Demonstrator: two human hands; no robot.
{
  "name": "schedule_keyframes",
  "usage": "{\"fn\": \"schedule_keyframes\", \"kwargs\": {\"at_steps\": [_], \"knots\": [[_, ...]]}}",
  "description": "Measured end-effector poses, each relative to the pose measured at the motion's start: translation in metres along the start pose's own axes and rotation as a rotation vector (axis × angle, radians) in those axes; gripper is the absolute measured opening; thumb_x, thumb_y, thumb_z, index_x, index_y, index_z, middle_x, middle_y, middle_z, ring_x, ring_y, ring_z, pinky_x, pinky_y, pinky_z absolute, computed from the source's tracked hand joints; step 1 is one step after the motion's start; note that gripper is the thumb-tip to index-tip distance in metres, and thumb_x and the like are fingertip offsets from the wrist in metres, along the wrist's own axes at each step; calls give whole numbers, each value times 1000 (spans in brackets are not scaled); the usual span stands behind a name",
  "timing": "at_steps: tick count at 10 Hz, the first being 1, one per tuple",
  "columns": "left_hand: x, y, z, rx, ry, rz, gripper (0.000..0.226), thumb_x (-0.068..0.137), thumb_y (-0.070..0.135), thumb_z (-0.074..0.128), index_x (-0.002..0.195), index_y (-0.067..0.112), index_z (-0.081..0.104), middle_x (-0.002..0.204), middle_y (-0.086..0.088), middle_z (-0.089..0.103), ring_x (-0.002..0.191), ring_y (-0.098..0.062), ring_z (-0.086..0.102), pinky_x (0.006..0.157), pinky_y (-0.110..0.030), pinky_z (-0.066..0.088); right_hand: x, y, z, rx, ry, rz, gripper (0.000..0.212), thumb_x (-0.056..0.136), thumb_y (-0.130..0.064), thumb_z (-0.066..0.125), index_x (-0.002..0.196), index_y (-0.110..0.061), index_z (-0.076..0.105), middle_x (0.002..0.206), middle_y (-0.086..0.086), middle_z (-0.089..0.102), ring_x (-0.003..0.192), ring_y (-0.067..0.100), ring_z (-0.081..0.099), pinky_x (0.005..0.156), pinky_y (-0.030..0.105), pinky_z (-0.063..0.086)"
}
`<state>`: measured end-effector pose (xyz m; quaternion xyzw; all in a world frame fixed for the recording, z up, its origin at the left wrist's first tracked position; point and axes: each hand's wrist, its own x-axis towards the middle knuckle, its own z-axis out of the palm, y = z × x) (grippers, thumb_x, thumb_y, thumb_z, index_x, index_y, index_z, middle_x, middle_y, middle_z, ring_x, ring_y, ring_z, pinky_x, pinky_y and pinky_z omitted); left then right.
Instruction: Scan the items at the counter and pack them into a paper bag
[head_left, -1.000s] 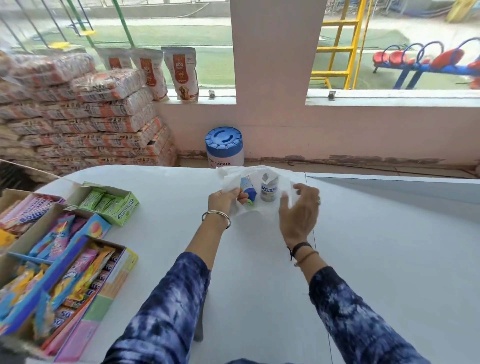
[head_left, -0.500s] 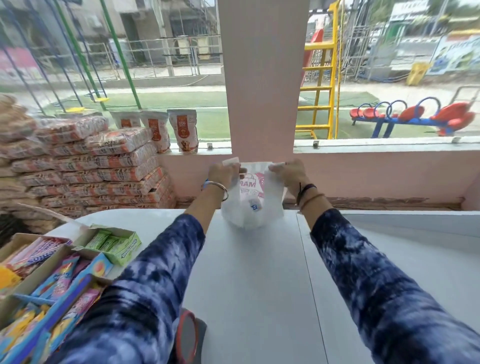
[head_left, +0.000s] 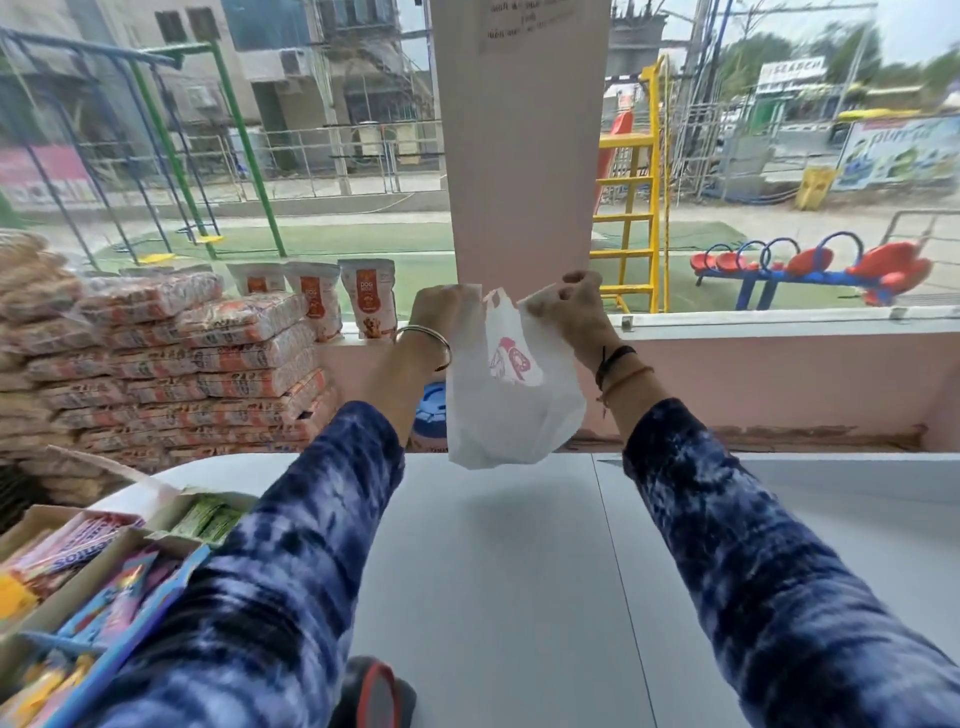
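White paper bag (head_left: 511, 410) hangs lifted clear above the grey table (head_left: 519, 571), its bottom bulging, likely with packed items. Left hand (head_left: 447, 312) and right hand (head_left: 569, 306) each pinch a top corner, probably to settle the contents.

Both arms in mottled blue sleeves reach straight forward and up, the left hand (head_left: 445, 310) and right hand (head_left: 570, 302) level and close together, fingers pinched shut on what looks like a bag's top edge.
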<state>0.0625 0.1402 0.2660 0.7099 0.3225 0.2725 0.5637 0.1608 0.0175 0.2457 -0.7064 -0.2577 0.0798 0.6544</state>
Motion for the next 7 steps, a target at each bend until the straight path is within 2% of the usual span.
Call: {"fn": "schedule_keyframes", "kwargs": {"at_steps": [1, 2, 3, 4, 5, 6, 7], "knots": [[-37, -30, 12, -20, -33, -33, 27, 85, 32, 58, 72, 8, 57, 74, -9, 53, 73, -22, 50, 72, -29, 46, -25, 17, -11, -252, -106, 69, 48, 79, -13, 72, 112, 1, 40, 98, 15, 55, 86, 28, 57, 73, 36, 51], [-71, -80, 23, 98, -6, -68, 22, 84, 20, 62, 94, 5, 49, 70, -2, 46, 76, -21, 50, 64, -21, 43, -61, 52, -15, -565, -243, 188, 20, 76, -4, 65, 87, 11, 59, 87, 27, 60, 82, 35, 59, 60, 36, 51], [-106, -123, 30, 474, -159, -148, 52, 85, 7, 55, 130, 0, 29, 109, -15, 55, 108, -33, 54, 90, -38, 44, -109, 84, -15, -911, -524, 360, 30, 76, -7, 67, 60, -9, 42, 63, 9, 50, 62, 25, 50, 45, 24, 35], [-135, -150, 33, 979, -461, -234, 45, 87, 6, 47, 131, -1, 38, 128, -20, 55, 118, -36, 54, 94, -38, 46, -143, 117, -6, -1032, -696, 543, 31, 81, -5, 65, 61, -9, 42, 54, 7, 48, 46, 19, 44, 41, 24, 36], [-144, -166, 32, 1142, -671, -334, 24, 85, 2, 50, 108, -2, 52, 113, -24, 66, 96, -38, 66, 82, -41, 54, -161, 140, -1, -1072, -733, 650, 21, 85, -9, 62, 71, -7, 47, 50, 10, 58, 54, 22, 50, 53, 30, 43], [-132, -169, 30, 1174, -617, -323, 27, 87, 11, 53, 113, 3, 52, 105, -22, 68, 93, -35, 68, 84, -40, 55, -155, 137, -1, -1149, -517, 437, 12, 90, -15, 51, 98, -7, 56, 110, 15, 65, 101, 32, 61, 82, 36, 48], [-104, -146, 28, 1157, -347, -82, 42, 91, 25, 49, 128, 6, 46, 129, -17, 55, 117, -33, 55, 94, -41, 47, -130, 112, -1, -1054, -299, 193, 28, 92, -19, 47, 115, -5, 52, 122, 17, 58, 109, 35, 57, 86, 38, 46]]}}
